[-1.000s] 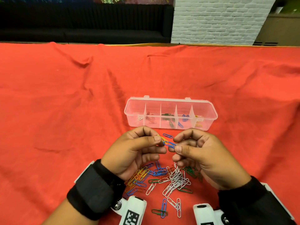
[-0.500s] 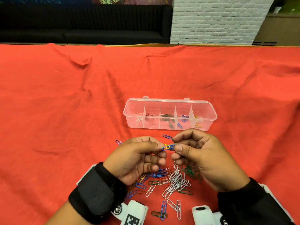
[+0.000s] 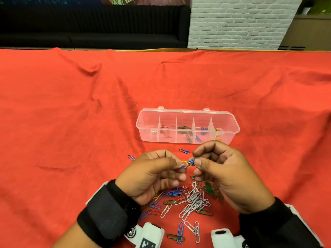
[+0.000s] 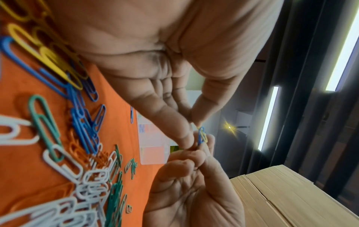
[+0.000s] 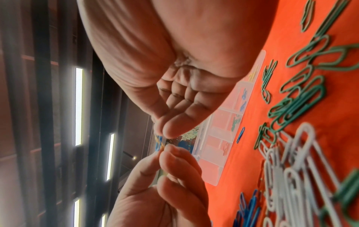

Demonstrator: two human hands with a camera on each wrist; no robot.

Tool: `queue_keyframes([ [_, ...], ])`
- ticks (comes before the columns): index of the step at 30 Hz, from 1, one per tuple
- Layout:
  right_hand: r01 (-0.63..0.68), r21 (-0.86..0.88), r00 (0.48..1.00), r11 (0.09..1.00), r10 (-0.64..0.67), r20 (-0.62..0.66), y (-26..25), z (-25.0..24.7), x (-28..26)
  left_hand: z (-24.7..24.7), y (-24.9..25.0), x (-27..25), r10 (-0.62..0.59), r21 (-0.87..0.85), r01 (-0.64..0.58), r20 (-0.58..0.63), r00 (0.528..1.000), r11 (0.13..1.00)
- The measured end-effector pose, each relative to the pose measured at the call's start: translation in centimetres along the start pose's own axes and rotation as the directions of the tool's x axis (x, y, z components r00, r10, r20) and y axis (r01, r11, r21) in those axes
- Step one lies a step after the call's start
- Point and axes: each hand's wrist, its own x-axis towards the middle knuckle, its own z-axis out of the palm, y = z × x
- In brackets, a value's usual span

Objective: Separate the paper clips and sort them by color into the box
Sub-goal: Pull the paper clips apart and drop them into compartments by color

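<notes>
The step in hand is the separating: a yellow clip and a blue clip are hooked together and held in the air between both hands, just near of the box and above the far edge of the pile. The left hand pinches the yellow end between thumb and forefinger, its other fingers curled under; the right hand pinches the blue end the same way.

The next move, as I judge it, calls for sliding 1 wire loop out of the other with a small twist rather than a straight pull, then carrying each clip to its colour. The clear plastic box lies open on the cloth beyond the hands, with 5 compartments in a row. From left to right they seem to hold white, red, green, blue and yellow clips, only a few in each. So blue would go to the 4th compartment and yellow to the 5th, at the right end.

Most of the sorting looks undone: the pile of clips lies under and near of the hands, and 2 stray blue clips lie just beyond the hands.

The surface is a wrinkled red cloth covering the table. Beyond its far edge stand a dark sofa on the left and a white brick pillar on the right.
</notes>
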Motion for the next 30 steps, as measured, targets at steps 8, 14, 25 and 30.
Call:
queue_keyframes([
  [8,-0.004,-0.058,1.000,0.998,0.006,0.025,-0.1,0.5,-0.2,-0.1,0.0,-0.2,-0.055,-0.027,0.056,0.024,0.998,0.998],
  [14,-0.013,-0.146,1.000,0.989,0.013,0.000,-0.2,0.5,-0.1,0.2,-0.2,0.0,-0.064,0.001,0.064,-0.007,0.998,0.998],
  [25,0.140,-0.159,0.978,0.977,-0.112,0.173,-0.6,0.6,-1.0,-0.2,0.0,-0.3,-0.362,-0.036,0.379,0.226,0.904,0.925],
  [30,0.204,-0.103,0.969,0.974,-0.186,0.162,-0.6,0.6,-1.1,-0.2,-0.3,-0.3,-0.354,-0.043,0.379,0.273,0.895,0.924],
])
